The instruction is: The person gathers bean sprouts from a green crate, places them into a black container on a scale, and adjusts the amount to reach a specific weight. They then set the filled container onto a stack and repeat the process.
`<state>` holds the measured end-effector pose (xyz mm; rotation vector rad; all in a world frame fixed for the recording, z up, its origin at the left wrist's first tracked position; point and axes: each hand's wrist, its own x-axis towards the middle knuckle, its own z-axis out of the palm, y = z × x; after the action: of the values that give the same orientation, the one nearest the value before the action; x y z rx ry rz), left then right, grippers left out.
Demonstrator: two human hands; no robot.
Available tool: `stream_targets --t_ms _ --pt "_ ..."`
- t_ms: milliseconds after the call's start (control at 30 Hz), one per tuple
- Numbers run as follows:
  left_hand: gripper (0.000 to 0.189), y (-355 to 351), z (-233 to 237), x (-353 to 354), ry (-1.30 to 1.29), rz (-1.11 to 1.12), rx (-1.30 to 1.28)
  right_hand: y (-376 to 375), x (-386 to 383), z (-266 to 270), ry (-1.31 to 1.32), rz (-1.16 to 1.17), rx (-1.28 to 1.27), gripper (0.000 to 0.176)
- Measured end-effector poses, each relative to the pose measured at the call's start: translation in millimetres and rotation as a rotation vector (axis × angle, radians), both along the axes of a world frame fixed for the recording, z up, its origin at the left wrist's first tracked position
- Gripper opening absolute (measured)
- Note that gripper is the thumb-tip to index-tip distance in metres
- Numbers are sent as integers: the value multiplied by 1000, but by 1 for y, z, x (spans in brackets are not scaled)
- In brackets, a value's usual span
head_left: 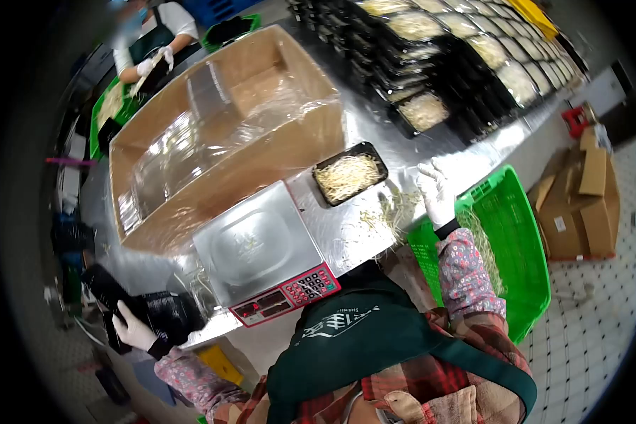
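My left hand (pixel 135 329), in a white glove, has its fingers closed round the edge of a black plastic tray (pixel 108 286) beside a pile of black trays (pixel 173 316). My right hand (pixel 437 192), also gloved, is over the table edge with its fingers loosely apart and nothing visible in them. Loose bean sprouts (pixel 385 215) lie next to it on the metal table. A black tray of sprouts (pixel 348 178) sits to the left of that hand. Between my hands stands a scale (pixel 254 240) with a red keypad panel; its steel pan carries nothing.
A large cardboard box (pixel 275 152) lined with clear plastic stands behind the scale. Stacked packed sprout trays (pixel 473 49) fill the back right. A green crate (pixel 523 247) holding sprouts is at my right. Across the table a gloved co-worker (pixel 155 42) handles something beside a green basket (pixel 113 106).
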<state>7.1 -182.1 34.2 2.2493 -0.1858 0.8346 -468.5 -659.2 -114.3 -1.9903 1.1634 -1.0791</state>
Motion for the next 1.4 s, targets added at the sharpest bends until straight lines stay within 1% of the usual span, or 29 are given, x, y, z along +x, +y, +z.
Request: stream_targets --t_ms 33,100,133,167,200,233,300,400,433,467,500,567,633,700,733,767,800,867,900,967,1033,1067,1100,1167,1233,1300,1333,1367,1400 --pt "36 -57 5 -18 -62 -98 -42 3 -12 -4 -83 2 85 28" --pt "24 -157 5 -69 89 -525 -97 19 -23 9 -244 -49 114 29" --pt "20 -197 -6 -92 214 -714 -10 25 -35 16 -124 -109 47 30" --pt "17 -240 -23 -122 83 -861 96 32 -49 23 1 -172 -15 30" --pt "19 -276 -34 -153 37 -1133 125 40 -64 28 131 -240 -68 30" --pt "21 -314 -49 -185 80 -1380 -6 44 -78 30 58 -273 -57 31" --pt "22 -358 -95 -221 187 -1531 175 60 -123 40 98 -375 -69 35" --pt "25 -402 -166 -237 104 -1573 402 96 -198 41 86 -603 -80 36" --pt "29 -411 -183 -231 113 -1574 585 113 -226 38 100 -698 -84 36" --pt "40 -418 -189 -232 57 -1641 572 132 -245 32 53 -804 -64 35" --pt "54 -414 -167 -244 -146 -1650 598 160 -274 30 52 -903 -86 35" --pt "63 -417 -122 -286 -201 -1687 414 195 -324 24 65 -1067 -96 35" --pt "65 -416 -81 -351 -4 -1863 190 222 -365 18 103 -1223 -78 41" --pt "66 -416 -81 -416 293 -2123 114 234 -402 -23 126 -1218 -85 49" --pt "68 -420 -90 -448 212 -2251 162 237 -413 -31 149 -1207 -58 54" --pt "71 -426 -105 -478 289 -2348 298 237 -419 -37 177 -1193 -17 61" --pt "75 -430 -102 -518 223 -2426 413 233 -426 -50 221 -1196 51 72" --pt "87 -444 -140 -571 188 -2525 717 224 -444 -78 261 -1137 301 89" --pt "93 -450 -166 -592 233 -2512 908 217 -450 -86 316 -1091 492 98" --pt "101 -463 -219 -631 137 -2466 1247 198 -454 -114 431 -939 826 104" --pt "106 -468 -264 -662 96 -2449 1452 188 -449 -128 534 -754 1036 106" --pt "108 -468 -287 -675 -7 -2440 1535 183 -445 -133 594 -631 1138 109" --pt "114 -464 -313 -685 -41 -2427 1610 183 -440 -144 619 -535 1148 115" --pt "121 -448 -331 -714 -119 -2313 1820 187 -428 -169 679 -387 1170 120" --pt "128 -435 -352 -736 -159 -2266 1916 196 -420 -185 870 -197 1072 119" --pt "128 -423 -366 -749 -149 -2244 1935 209 -410 -214 1022 -133 931 103" --pt "130 -418 -373 -751 -124 -2281 1888 210 -410 -221 972 -113 935 102" --pt "111 -411 -378 -750 -122 -2271 1901 212 -409 -227 919 -93 937 100" --pt "91 -402 -400 -739 -181 -2315 1814 216 -408 -232 827 -160 858 73"
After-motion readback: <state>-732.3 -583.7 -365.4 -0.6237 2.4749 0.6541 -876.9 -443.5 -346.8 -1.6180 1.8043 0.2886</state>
